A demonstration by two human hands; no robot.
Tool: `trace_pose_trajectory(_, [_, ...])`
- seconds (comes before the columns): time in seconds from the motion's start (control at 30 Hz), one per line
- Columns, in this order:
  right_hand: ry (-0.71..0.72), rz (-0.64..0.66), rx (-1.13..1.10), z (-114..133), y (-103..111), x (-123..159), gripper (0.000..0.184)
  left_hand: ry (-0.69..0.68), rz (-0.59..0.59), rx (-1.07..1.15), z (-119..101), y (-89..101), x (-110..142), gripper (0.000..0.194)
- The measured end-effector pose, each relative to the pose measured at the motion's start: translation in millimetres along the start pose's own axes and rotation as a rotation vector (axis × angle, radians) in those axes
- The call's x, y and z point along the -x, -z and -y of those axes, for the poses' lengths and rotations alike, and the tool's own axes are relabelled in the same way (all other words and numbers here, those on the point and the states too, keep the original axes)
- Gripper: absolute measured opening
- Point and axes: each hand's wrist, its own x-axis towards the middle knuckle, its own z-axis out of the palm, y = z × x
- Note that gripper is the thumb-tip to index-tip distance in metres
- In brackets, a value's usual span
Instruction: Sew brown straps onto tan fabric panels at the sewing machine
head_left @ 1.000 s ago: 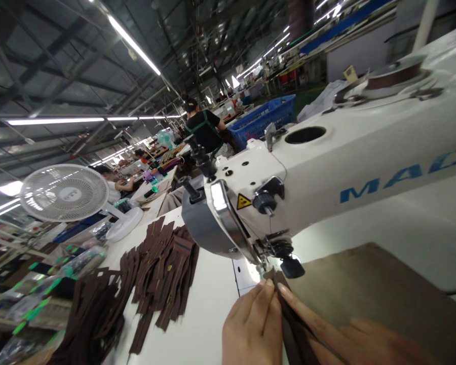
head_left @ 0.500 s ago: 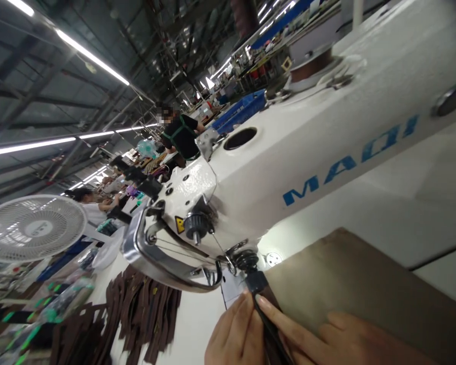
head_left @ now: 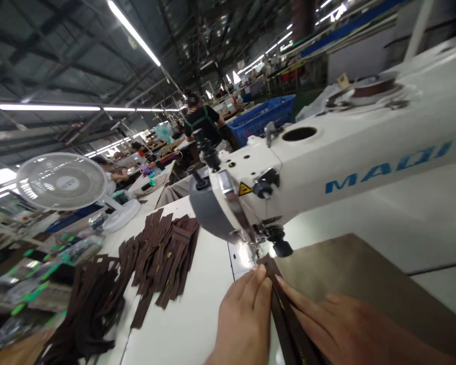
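Note:
A dark brown zipper (head_left: 282, 309) with brassy teeth runs from the bottom of the view up to the needle area of a white sewing machine (head_left: 256, 249). Its far end lies just at the presser foot; exact contact there is hard to make out. My left hand (head_left: 245, 310) is closed on the zipper's left edge, fingertips together near the foot. Along the opposite edge, my right hand (head_left: 332, 319) grips the zipper with its fingers stretched forward; part of its hold is hidden. Beneath my right hand lies an olive-brown flat panel (head_left: 349, 268).
Several brown zippers (head_left: 165, 256) lie in a pile left of the machine, and a darker bundle (head_left: 93, 309) hangs over the table edge. A white fan (head_left: 66, 181) stands beyond. Behind the machine are a blue crate (head_left: 264, 117) and a co-worker (head_left: 203, 124).
My view has turned, so the machine sits farther right and more level. The zipper's far end now shows at the foot; before, a dark machine part covered it. Both hands stay on the zipper.

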Motion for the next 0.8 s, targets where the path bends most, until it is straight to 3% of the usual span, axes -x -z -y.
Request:
trace_pose_trajectory(0.17, [0.125, 0.188, -0.133, -7.6, 25.5, -14.9, 0.058, 0.118, -0.026, 0.028, -6.3, -5.2, -1.4, 0.029])
trace_pose_trajectory(0.33, [0.131, 0.174, -0.164, -9.7, 23.3, -26.3, 0.066, 0.184, -0.004, 0.055, -1.2, -14.9, -5.2, 0.012])
trace_pose_trajectory(0.67, [0.119, 0.208, -0.135, -10.3, 22.3, -25.8, 0.042, 0.116, -0.022, -0.003, -1.7, -23.8, -3.7, 0.014])
trace_pose_trajectory(0.8, [0.115, 0.095, -0.111, -8.3, 21.8, -26.0, 0.041, 0.08, 0.001, -0.025, -2.9, -25.0, -3.3, 0.019])
